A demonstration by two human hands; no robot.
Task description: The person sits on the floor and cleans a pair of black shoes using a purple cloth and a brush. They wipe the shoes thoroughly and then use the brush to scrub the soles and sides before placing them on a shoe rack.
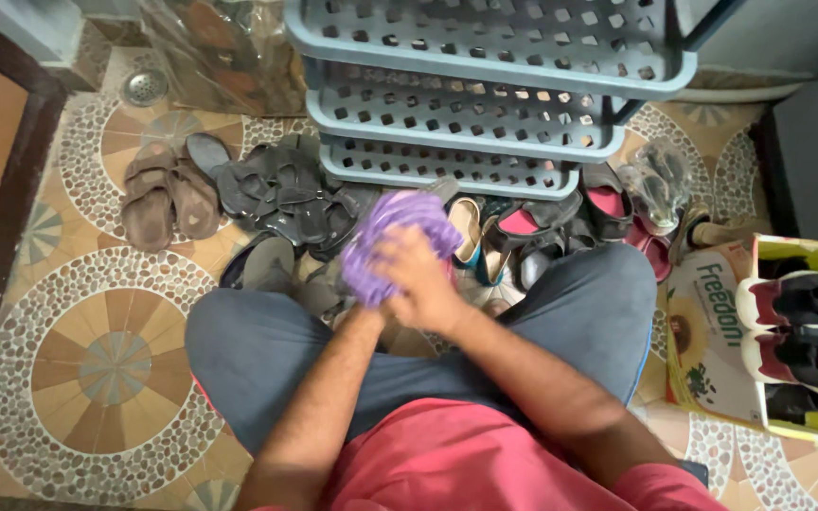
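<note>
Between the knees, above a heap of sandals (276, 194), a purple cloth (392, 237) is gripped by the right hand (418, 279), fingers curled closed; the left hand (376, 308) is mostly hidden, possibly gripping too. Loosely bunched cloth could be dropped.

Soft, even daylight fills the frame, moderately bright, with no hard-edged shadows. The patterned floor tiles (111, 364) at lower left are evenly lit and fairly sharp. A dull shadow gathers beneath the blue-grey plastic rack (485, 90) at top centre, darkening the pile of sandals (276, 194) below it. Motion blur smears the purple cloth (385, 237) and the right hand (420, 279) at centre. Wide-angle distortion bends lines near the edges. The clear plastic bag (224, 52) at the top shows faint glare.
</note>
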